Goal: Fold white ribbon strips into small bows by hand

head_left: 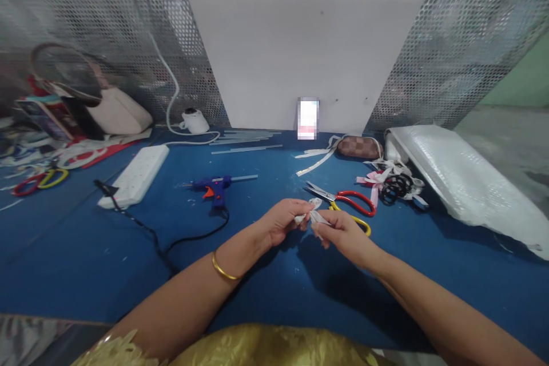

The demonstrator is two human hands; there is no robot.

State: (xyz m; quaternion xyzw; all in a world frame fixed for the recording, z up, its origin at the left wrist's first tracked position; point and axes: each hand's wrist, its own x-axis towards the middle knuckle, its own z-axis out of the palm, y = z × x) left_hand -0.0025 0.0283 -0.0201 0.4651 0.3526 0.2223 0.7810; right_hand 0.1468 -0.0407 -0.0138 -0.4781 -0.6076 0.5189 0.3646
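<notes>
Left hand (281,220) and right hand (343,234): a small white ribbon piece (312,214) is pinched between both. Risk: folds may slip loose; scissors (343,201) lie just beyond on the worktop (86,251).

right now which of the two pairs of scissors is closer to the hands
The scissors with one red and one yellow handle, lying just beyond the right hand. The other pair lies at the far left edge.
</notes>
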